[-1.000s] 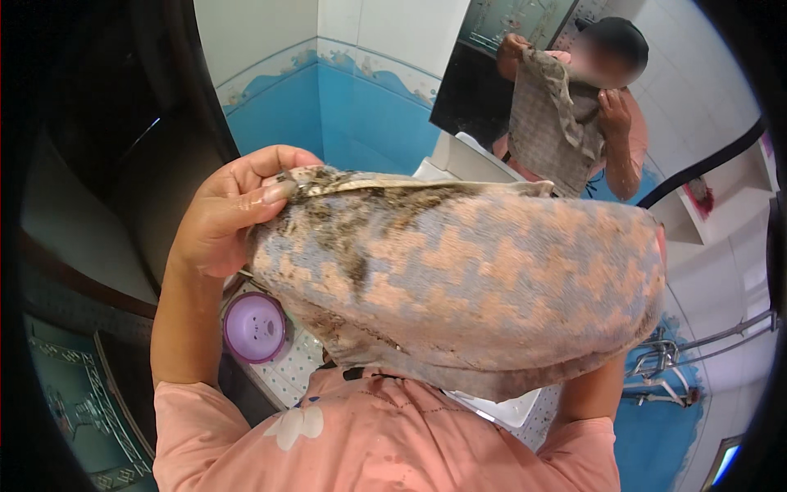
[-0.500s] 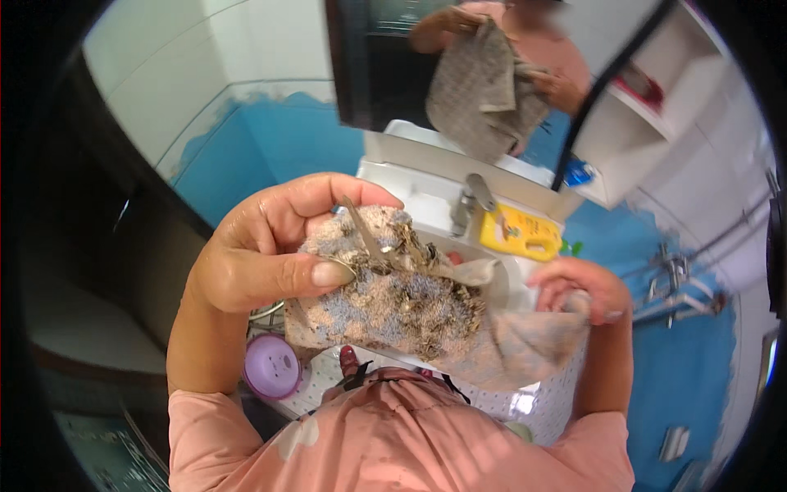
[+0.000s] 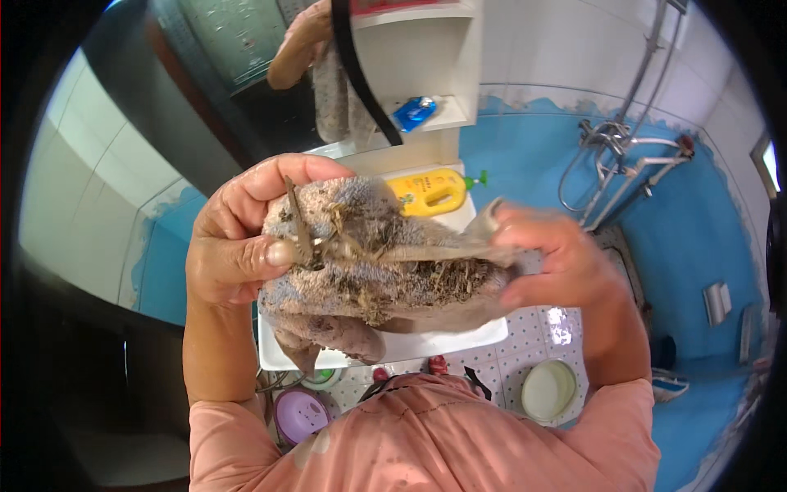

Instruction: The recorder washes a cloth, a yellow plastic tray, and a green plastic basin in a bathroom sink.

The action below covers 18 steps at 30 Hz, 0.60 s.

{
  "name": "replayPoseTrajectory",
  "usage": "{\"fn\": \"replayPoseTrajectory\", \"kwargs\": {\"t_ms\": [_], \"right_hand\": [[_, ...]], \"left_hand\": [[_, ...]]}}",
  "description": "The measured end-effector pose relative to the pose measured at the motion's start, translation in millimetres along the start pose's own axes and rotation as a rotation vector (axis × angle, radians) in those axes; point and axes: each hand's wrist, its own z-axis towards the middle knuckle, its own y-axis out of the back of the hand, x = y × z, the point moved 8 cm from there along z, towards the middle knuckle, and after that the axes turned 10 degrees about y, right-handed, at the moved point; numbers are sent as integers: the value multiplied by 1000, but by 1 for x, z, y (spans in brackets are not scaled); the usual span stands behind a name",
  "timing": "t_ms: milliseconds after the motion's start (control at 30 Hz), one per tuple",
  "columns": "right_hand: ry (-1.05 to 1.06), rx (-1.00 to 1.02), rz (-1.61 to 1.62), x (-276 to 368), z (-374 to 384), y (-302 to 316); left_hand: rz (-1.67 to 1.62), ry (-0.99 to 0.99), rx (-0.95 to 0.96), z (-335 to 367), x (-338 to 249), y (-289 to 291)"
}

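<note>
A wet, dirty cloth (image 3: 369,287) with nubby beige and grey-blue pile is stretched between my hands above the white sink (image 3: 479,336). Dark clumps of debris cling to its middle, along a pale fold running lengthwise. My left hand (image 3: 234,230) pinches the left end, thumb on top, beside a narrow brown strip that sticks up from the cloth. At the other end my right hand (image 3: 549,254), slightly blurred, grips a bunched part of the same cloth. Part of the cloth droops below my left hand. The cloth hides most of the basin and the tap.
Behind the cloth lies a yellow bottle (image 3: 430,193) with a green top. A blue pouch (image 3: 414,113) rests on the white shelf beside the mirror. On the tiled floor stand a purple basin (image 3: 300,416) and a pale basin (image 3: 549,389). Shower pipes (image 3: 611,143) are mounted at the right.
The view has swung to the right. My right hand has risen and bunched up its end of the cloth, drawing a fold lengthwise. My left hand keeps its pinch.
</note>
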Motion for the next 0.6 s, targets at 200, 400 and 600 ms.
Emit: {"fn": "replayPoseTrajectory", "kwargs": {"t_ms": [200, 400, 600], "right_hand": [[-171, -387, 127, 36, -63, 70], [-271, -671, 268, 92, -105, 110], [-282, -934, 99, 144, -174, 161]], "left_hand": [[-3, 113, 168, 62, 24, -36], [-95, 205, 417, 107, 47, -91], [30, 258, 557, 155, 79, -168]]}}
